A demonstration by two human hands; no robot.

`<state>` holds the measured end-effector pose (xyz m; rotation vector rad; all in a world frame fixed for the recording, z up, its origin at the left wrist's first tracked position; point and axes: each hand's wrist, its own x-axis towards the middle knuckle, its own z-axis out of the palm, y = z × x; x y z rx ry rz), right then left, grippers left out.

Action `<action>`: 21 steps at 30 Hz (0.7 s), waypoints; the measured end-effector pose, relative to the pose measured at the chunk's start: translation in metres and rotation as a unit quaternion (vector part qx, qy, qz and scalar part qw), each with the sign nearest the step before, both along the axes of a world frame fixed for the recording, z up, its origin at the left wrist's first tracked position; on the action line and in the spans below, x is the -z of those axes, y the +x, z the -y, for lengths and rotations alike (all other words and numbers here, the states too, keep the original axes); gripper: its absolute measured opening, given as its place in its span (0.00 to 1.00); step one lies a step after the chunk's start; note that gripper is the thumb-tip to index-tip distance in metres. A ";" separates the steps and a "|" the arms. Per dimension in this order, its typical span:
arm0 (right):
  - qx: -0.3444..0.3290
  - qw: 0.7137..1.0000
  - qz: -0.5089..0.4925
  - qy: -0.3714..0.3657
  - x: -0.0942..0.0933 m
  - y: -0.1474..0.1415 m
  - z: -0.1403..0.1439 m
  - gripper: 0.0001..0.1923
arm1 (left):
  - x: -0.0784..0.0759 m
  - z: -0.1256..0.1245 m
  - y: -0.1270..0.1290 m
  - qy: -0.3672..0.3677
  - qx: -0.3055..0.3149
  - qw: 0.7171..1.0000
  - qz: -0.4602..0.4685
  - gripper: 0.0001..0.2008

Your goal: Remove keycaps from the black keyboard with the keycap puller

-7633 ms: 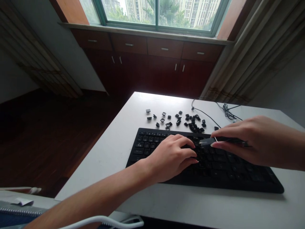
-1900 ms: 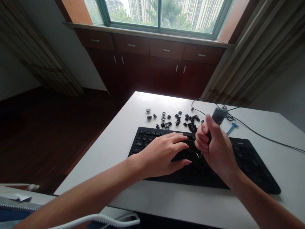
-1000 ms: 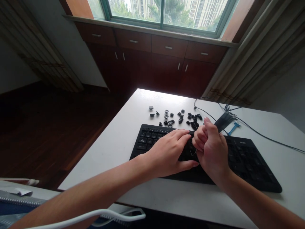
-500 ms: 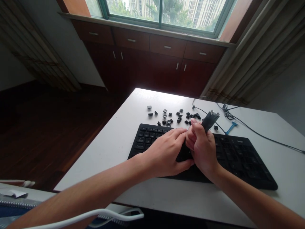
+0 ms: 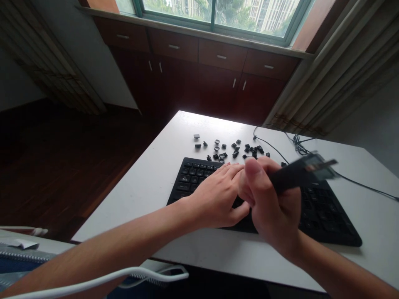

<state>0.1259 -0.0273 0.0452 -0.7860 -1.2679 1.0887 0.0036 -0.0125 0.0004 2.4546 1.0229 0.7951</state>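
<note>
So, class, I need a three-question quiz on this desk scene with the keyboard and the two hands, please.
1. True or false: the left hand lies flat on the black keyboard.
2. What does the right hand grip?
A. a blue pen
B. a dark tool handle
C. a cup
3. Where do the loose keycaps lie relative to the keyboard?

Key
1. True.
2. B, blurred, pointing right.
3. On the white table beyond the keyboard's far edge, toward the window.
</note>
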 end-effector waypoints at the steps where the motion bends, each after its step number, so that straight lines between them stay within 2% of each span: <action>1: -0.017 1.000 0.003 -0.013 -0.004 0.003 -0.002 0.24 | 0.001 0.000 0.000 0.003 0.000 1.000 -0.011 0.28; 3: -0.029 0.995 -0.044 -0.091 -0.004 0.012 -0.011 0.24 | 0.003 0.000 0.000 0.005 0.000 0.999 -0.036 0.29; 5: 0.001 0.983 -0.092 -0.159 0.003 0.023 -0.020 0.24 | 0.006 0.000 0.000 0.003 -0.011 0.999 -0.043 0.31; 7: 0.041 0.974 -0.118 -0.188 0.015 0.030 -0.025 0.24 | 0.007 0.000 0.000 0.006 -0.013 0.999 -0.048 0.32; 11: 0.093 0.964 -0.139 -0.206 0.031 0.029 -0.023 0.25 | 0.007 0.000 0.000 0.007 -0.018 0.999 -0.045 0.31; 17: 0.120 0.961 -0.170 -0.181 0.025 0.024 -0.020 0.26 | 0.006 0.001 0.000 0.003 -0.019 0.999 -0.034 0.31; 21: 0.115 0.961 -0.159 -0.194 0.029 0.022 -0.021 0.27 | 0.006 0.001 -0.001 0.008 -0.017 0.999 -0.031 0.30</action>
